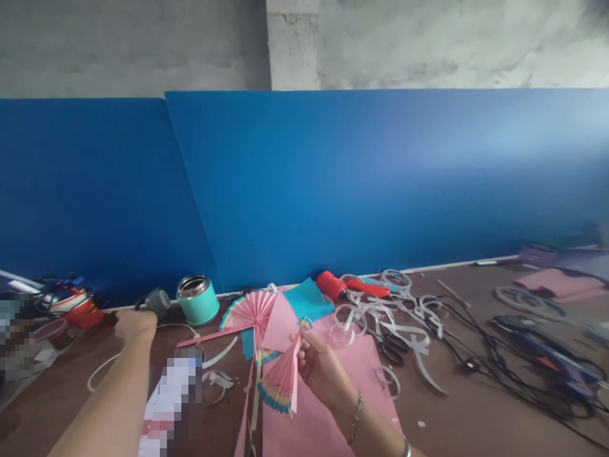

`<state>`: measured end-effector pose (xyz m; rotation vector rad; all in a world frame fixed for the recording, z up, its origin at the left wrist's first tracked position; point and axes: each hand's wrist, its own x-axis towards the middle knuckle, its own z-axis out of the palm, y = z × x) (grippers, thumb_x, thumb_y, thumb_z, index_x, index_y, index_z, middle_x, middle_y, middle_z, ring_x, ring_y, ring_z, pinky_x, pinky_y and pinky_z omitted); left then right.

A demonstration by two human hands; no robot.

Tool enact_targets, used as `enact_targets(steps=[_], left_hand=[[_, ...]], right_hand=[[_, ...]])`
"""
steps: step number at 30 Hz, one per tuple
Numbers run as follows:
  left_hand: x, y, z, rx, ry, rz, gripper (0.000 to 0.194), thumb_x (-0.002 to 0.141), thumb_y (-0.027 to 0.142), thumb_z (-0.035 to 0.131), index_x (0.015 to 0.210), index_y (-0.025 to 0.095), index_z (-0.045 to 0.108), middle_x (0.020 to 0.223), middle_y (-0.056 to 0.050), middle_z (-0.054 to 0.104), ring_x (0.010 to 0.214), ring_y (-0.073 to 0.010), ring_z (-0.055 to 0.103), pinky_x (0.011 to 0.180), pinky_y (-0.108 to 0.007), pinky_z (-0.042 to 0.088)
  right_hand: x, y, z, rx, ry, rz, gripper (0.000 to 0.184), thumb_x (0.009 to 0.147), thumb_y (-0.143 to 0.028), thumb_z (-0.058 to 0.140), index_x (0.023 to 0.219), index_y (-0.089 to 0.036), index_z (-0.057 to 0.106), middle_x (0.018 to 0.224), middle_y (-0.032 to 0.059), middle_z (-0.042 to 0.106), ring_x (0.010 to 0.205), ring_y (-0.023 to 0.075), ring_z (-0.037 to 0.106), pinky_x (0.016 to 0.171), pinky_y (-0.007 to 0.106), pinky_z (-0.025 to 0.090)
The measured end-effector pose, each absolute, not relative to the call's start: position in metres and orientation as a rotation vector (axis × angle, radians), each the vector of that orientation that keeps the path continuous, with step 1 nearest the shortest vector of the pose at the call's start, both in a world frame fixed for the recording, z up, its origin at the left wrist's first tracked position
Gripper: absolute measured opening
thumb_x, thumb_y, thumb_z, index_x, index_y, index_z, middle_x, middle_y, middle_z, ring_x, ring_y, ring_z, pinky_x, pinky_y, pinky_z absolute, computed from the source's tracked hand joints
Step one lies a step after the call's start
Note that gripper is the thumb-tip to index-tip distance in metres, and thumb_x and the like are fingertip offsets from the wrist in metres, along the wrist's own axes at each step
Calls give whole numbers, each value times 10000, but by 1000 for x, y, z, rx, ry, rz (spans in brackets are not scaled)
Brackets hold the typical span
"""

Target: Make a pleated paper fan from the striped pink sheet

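A pleated pink paper fan with a cream and teal edge hangs from my right hand, whose thumb and fingers pinch its narrow end. On the far left of the table, my left hand is stretched out beside a dark grey cup; its fingers curl downward, and whatever they hold is hidden. Between the hands a wider pink paper fan lies spread out. Pink paper sheets and a teal sheet lie under and behind my right hand.
A mint-green insulated jar stands open near the blue partition. A red thread spool, curled white strips and dark-handled scissors lie right of centre. Black cables cross the right side. An orange-red container stands far left.
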<state>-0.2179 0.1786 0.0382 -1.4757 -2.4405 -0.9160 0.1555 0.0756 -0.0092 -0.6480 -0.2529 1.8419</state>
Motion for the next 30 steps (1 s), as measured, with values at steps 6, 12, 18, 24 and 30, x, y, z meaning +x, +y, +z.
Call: enact_targets(steps=[6,12,18,24,30], left_hand=[[-194,179,93,-1466,-2290,-622,329,980,243,319,1187,46,483,1019,-156,608,918,-297,607,687,-345,436],[-156,199,105,-1836,-1992,-372,270,958,264,346,1100,184,562,946,-98,586,808,-236,594,643,-284,381],[-161,190,98,-1775,-2005,-318,346,929,159,266,1149,157,534,928,-142,577,758,-262,591,589,-304,369],[-162,190,96,-1843,-1983,-343,317,927,217,325,1122,181,572,925,-127,596,828,-270,602,637,-303,396],[-164,186,87,-1826,-2027,-544,355,941,258,335,1219,163,535,1060,-134,628,921,-261,611,755,-317,435]], right_hand=[[154,73,-8,-625,-246,1851,265,648,-255,813,732,-143,588,702,19,693,437,38,505,416,132,434],[163,70,1,-584,-272,1824,284,640,-237,821,736,-142,571,714,31,700,449,40,512,433,131,441],[180,67,4,-589,-289,1805,277,680,-251,803,780,-150,565,693,12,682,443,38,505,423,126,424],[189,64,6,-579,-318,1790,241,714,-237,778,823,-162,577,699,-1,672,456,37,505,442,125,431],[198,66,5,-632,-372,1758,236,697,-267,780,791,-164,590,712,4,686,457,44,514,444,139,429]])
